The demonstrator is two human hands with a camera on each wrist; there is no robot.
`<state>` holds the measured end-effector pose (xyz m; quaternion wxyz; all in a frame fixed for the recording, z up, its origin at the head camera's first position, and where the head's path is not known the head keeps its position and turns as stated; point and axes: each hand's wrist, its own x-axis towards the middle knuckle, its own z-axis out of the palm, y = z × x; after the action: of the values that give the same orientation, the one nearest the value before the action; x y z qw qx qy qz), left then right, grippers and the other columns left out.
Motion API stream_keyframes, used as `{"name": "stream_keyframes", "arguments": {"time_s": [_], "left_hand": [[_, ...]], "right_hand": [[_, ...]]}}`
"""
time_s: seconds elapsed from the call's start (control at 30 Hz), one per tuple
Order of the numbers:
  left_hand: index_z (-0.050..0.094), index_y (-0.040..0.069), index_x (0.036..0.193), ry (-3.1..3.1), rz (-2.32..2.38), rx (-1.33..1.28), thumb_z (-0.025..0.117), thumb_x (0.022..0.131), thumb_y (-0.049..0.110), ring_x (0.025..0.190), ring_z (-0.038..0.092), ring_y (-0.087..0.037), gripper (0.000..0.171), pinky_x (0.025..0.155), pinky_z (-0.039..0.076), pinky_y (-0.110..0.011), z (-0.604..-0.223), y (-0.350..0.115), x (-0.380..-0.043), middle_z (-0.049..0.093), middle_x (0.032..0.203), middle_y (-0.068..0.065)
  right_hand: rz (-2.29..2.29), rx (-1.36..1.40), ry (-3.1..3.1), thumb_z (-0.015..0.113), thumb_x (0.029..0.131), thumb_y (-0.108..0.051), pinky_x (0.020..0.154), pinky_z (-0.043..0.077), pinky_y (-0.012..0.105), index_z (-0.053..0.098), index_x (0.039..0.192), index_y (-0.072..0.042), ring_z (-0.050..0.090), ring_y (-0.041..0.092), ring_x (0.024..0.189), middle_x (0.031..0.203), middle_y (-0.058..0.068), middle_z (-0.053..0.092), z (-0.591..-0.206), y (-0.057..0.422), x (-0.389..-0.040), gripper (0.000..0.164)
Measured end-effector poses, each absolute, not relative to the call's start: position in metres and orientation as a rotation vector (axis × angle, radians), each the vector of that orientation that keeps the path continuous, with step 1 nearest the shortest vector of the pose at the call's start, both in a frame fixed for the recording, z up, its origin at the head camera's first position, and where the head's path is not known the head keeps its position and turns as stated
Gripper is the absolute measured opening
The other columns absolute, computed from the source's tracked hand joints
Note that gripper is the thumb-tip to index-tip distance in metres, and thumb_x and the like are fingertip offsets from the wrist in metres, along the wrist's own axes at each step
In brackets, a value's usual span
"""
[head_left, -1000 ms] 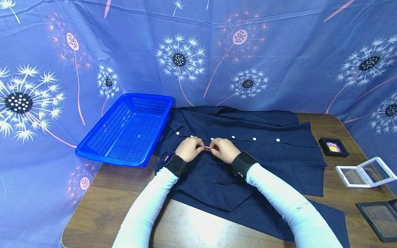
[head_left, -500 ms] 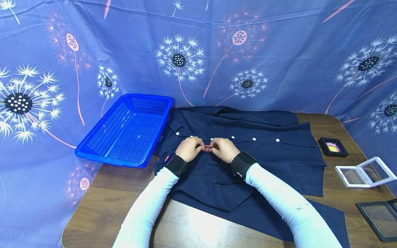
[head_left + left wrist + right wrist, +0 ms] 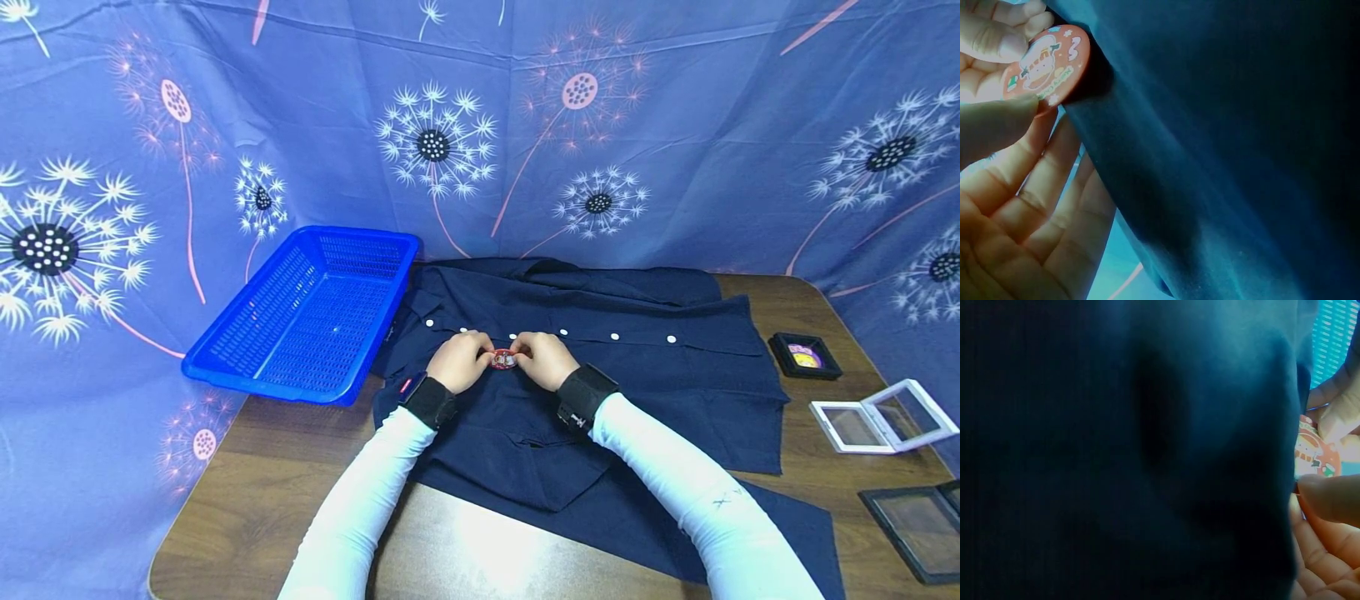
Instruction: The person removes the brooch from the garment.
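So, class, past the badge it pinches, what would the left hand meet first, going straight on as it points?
Probably the right hand, across the badge from it; depth is unclear.

1. Round badge was red, printed with a pale cartoon figure plus small white and green marks; printed face showed in the head view
2. Badge was pinched at opposite edges by left hand and right hand, both thumbs on the printed face
3. Dark navy garment lay spread and creased beneath the hands; badge sat near its row of white buttons, on the wearer's side; badge-to-cloth contact unclear
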<state>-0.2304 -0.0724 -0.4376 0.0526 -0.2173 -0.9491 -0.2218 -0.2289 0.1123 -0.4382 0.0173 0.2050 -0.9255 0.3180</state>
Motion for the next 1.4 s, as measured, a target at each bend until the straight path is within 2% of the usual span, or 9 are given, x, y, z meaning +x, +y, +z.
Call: {"name": "stream_keyframes", "arguments": {"time_s": [0.17,0.5,0.87,1.4], "left_hand": [[0.072,0.011,0.095,-2.895,-0.641,-0.655,0.071,0.088,0.021,0.083,0.066,-0.019,0.012,0.076,0.053,-0.036,-0.439,-0.072,-0.229,0.069,0.091,-0.003],[0.070,0.010,0.113,-2.958,-0.557,-0.687,0.079,0.081,0.029,0.110,0.066,-0.022,0.038,0.095,0.051,-0.038,-0.438,-0.074,-0.223,0.070,0.118,-0.006],[0.063,0.015,0.131,-3.104,-0.390,-0.621,0.079,0.079,0.044,0.125,0.059,-0.020,0.062,0.102,0.048,-0.038,-0.449,-0.074,-0.227,0.063,0.134,-0.002],[0.061,0.016,0.134,-3.163,-0.338,-0.636,0.077,0.080,0.045,0.132,0.053,-0.024,0.064,0.103,0.048,-0.043,-0.443,-0.073,-0.221,0.054,0.145,-0.004]], "right_hand": [[1.059,0.624,-2.889,0.066,0.085,-0.001,0.068,0.047,0.031,0.068,0.090,-0.002,0.062,0.018,0.073,0.082,0.011,0.071,-0.438,0.114,-0.230,0.005],[1.161,0.601,-2.886,0.063,0.084,-0.001,0.063,0.042,0.024,0.067,0.088,-0.001,0.057,0.013,0.068,0.077,0.009,0.068,-0.436,0.117,-0.230,0.005],[1.204,0.573,-2.913,0.061,0.085,0.000,0.058,0.040,0.022,0.067,0.092,0.000,0.052,0.007,0.060,0.071,0.006,0.065,-0.441,0.115,-0.231,0.009],[1.301,0.546,-2.952,0.061,0.088,-0.001,0.057,0.046,0.021,0.066,0.092,0.002,0.057,0.005,0.059,0.072,0.010,0.068,-0.440,0.115,-0.231,0.007]]}}
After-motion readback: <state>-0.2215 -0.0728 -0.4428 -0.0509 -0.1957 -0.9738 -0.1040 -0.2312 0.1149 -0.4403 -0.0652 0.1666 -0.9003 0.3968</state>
